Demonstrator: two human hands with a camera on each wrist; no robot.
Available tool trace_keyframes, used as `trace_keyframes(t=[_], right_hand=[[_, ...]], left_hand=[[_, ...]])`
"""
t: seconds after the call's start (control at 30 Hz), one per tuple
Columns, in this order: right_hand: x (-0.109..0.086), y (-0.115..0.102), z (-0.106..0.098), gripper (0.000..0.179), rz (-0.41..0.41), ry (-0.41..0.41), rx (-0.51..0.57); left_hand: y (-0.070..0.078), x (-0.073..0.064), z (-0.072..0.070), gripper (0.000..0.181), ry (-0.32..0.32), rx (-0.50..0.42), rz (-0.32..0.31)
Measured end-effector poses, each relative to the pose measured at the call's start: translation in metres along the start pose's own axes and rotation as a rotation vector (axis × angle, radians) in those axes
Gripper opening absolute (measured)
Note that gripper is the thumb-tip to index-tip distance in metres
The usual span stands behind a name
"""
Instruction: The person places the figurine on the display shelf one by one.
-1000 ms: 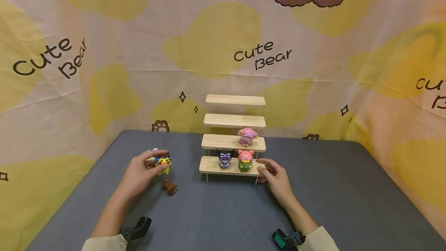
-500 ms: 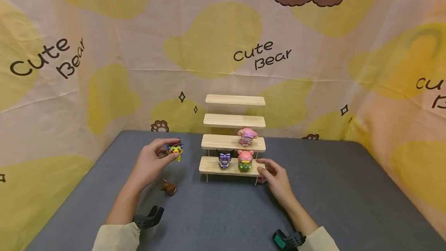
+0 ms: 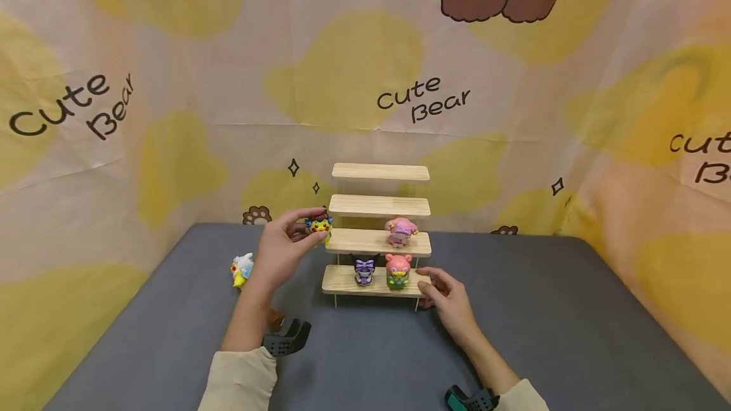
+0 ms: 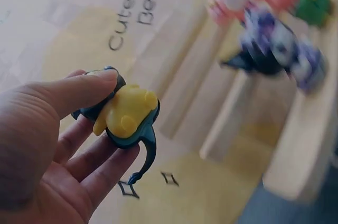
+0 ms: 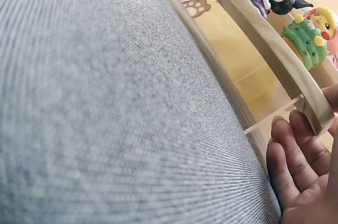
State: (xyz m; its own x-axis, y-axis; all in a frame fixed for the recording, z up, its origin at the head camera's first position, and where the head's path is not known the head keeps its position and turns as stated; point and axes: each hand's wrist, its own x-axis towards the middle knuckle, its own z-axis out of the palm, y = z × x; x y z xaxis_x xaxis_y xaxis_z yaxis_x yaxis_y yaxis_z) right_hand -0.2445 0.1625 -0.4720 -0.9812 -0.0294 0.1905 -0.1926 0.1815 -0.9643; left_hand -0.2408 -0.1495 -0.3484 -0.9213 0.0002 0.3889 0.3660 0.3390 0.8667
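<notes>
Yellow, round-bellied figurine in blue costume is pinched by the left hand, near the left edge of stepped, pale wooden shelf; the right hand grips its bottom right edge.

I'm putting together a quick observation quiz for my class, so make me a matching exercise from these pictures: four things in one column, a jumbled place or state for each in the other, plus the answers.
Column one
1. Left hand
2. White toy
3. Right hand
4. Toy with the purple bow

Column two
A. Standing on the bottom shelf
B. Holding a yellow toy
C. On the grey table
D. Gripping one end of the bottom shelf

Right pairs: 1-B, 2-C, 3-D, 4-A
</notes>
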Motion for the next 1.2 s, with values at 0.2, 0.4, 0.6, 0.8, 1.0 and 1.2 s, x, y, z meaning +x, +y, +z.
trace_keyframes(t=[0.2, 0.4, 0.6, 0.8, 1.0, 1.2], right_hand=[[-0.003, 0.005, 0.002, 0.024, -0.004, -0.009, 0.005], [-0.003, 0.006, 0.003, 0.026, -0.013, -0.019, 0.016], [-0.004, 0.005, 0.002, 0.026, -0.020, -0.021, 0.022], [-0.002, 0.004, 0.000, 0.025, -0.016, -0.003, 0.013], [-0.003, 0.003, -0.001, 0.026, -0.010, -0.008, 0.012], [-0.002, 0.003, 0.000, 0.025, -0.010, -0.011, 0.004]], left_hand=[[0.010, 0.007, 0.013, 0.040, 0.034, -0.061, 0.013], [0.007, 0.010, 0.033, 0.040, 0.097, -0.102, 0.040], [0.002, 0.013, 0.050, 0.039, 0.098, -0.102, 0.045], [-0.002, 0.016, 0.055, 0.037, 0.066, -0.117, 0.043], [-0.006, 0.017, 0.057, 0.037, 0.052, -0.152, 0.032], [-0.012, 0.017, 0.061, 0.038, 0.042, -0.169, 0.035]])
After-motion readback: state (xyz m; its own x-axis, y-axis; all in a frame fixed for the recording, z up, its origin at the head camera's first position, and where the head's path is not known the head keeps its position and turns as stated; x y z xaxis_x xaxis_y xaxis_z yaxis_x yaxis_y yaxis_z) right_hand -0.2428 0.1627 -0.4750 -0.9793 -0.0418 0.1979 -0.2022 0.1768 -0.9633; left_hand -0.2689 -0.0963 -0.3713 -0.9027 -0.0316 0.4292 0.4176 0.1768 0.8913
